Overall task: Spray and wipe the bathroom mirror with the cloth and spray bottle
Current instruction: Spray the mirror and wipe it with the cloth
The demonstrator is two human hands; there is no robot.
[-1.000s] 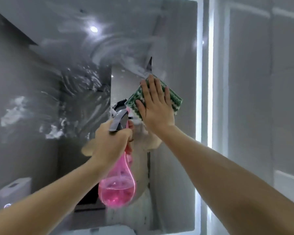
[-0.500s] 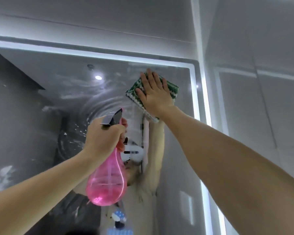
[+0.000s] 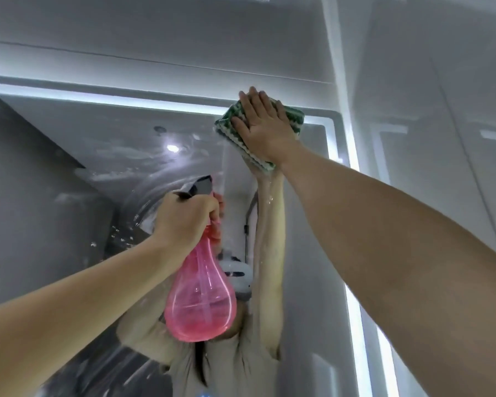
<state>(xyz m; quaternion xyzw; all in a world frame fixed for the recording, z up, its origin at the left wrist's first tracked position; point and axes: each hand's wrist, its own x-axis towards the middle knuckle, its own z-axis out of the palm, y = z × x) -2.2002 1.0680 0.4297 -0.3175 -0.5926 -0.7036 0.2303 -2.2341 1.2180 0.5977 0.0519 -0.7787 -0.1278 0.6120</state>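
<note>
while right hand [image 3: 262, 130] presses green-white cloth [image 3: 294, 121] | mirror [image 3: 112, 156] streaky

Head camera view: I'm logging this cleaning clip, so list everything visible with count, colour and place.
mirror: one, lit white edge strip, smeared with wet streaks, fills left and centre.
cloth: one, green and white, folded, pressed flat at the mirror's top right corner.
spray bottle: one, pink see-through body partly filled with liquid, grey trigger head, hanging low centre before the mirror.
wall panels: pale grey, above and right of the mirror.
left hand: one, grips the spray bottle's neck.
right hand: one, fingers straight, presses the cloth against the mirror.
</note>
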